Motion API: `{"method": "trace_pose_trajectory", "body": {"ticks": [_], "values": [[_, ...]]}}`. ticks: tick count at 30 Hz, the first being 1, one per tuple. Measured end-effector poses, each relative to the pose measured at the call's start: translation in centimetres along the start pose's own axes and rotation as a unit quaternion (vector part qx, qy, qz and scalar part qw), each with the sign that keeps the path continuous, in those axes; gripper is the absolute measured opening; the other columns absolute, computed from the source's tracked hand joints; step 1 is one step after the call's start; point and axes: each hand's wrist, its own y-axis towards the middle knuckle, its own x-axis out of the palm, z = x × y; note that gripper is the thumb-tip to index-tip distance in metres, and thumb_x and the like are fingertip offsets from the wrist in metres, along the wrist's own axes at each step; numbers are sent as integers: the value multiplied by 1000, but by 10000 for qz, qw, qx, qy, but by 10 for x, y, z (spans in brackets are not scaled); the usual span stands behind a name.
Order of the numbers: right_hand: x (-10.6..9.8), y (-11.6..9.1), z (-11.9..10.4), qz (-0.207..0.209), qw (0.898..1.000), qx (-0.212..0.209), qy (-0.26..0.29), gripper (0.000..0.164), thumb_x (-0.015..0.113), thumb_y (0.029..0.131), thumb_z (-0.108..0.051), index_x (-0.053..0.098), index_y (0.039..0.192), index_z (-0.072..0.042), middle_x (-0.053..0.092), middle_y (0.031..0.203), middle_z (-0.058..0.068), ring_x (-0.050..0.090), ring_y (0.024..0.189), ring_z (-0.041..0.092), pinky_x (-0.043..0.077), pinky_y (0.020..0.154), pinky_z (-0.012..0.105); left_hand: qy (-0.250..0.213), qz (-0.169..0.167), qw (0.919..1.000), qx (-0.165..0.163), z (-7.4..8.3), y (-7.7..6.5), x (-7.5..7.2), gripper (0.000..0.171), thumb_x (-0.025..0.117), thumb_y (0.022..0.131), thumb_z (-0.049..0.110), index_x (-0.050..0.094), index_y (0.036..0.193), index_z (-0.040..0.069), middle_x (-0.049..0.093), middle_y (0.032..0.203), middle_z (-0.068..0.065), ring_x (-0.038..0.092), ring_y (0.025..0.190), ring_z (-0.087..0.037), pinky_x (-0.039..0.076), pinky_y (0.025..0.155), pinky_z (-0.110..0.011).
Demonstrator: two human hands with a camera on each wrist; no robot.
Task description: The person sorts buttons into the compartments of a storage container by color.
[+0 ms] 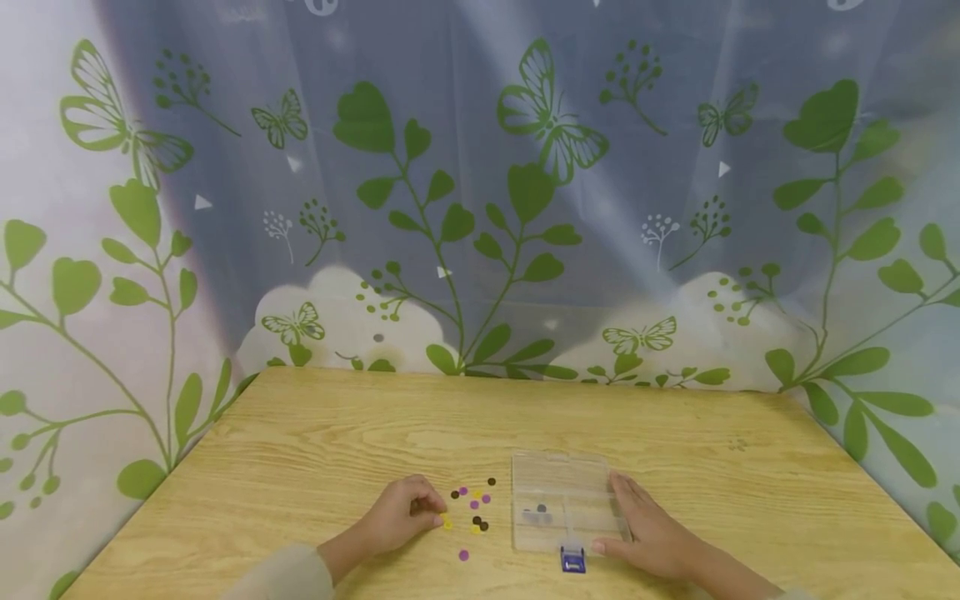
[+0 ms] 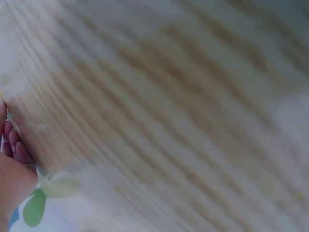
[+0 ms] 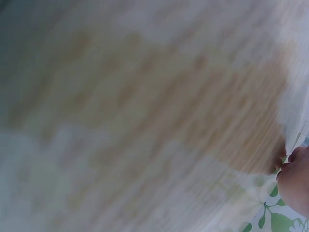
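Note:
My left hand [image 1: 401, 515] pinches a small yellow disc [image 1: 446, 520] just above the wood-grain table, at the left side of a loose scatter of discs. In the left wrist view, only part of the left hand [image 2: 14, 166] shows at the edge. A clear plastic box [image 1: 558, 475] with compartments and a blue latch [image 1: 573, 560] lies right of the scatter. With thumb at its front corner and fingers along its right side, my right hand [image 1: 656, 529] holds the box. A few dark discs [image 1: 542, 508] are inside one compartment.
Between the left hand and the box lie several purple discs [image 1: 486, 499], black discs [image 1: 483, 526] and yellow discs. A purple disc [image 1: 463, 555] sits nearer the front. The wooden table [image 1: 337, 425] meets a leaf-patterned curtain [image 1: 465, 208] at its back edge.

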Motion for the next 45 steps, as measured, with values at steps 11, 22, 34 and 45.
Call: {"method": "trace_pose_trajectory", "body": {"ticks": [11,22,34,45], "values": [[2,0,2,114,9998,-104,-95,98,57,85,-53,12,141,14,12,148,33,12,137,49,15,108,60,73,-146,9999,13,6,1,-4,10,70,78,7,66,85,1,62,85,-6,52,75,-5,45,68,-16],[3,1,4,56,10000,-43,-55,99,56,85,-55,11,142,13,11,149,33,11,137,49,14,108,61,145,-176,9997,17,6,2,-3,9,69,79,6,64,82,0,60,84,-5,49,74,-2,45,67,-15],[2,1,3,43,9999,-29,-90,99,55,85,-55,11,142,13,11,148,33,11,137,50,15,108,61,273,-97,9996,-23,5,2,-2,10,68,81,12,64,78,3,58,80,-1,45,72,0,43,65,-16],[2,0,1,25,10000,-4,-70,99,56,85,-54,10,142,12,10,149,33,11,137,50,15,108,61,184,-88,9998,31,5,2,-3,11,66,83,11,64,77,2,59,80,-3,44,70,2,42,62,-15]]}}
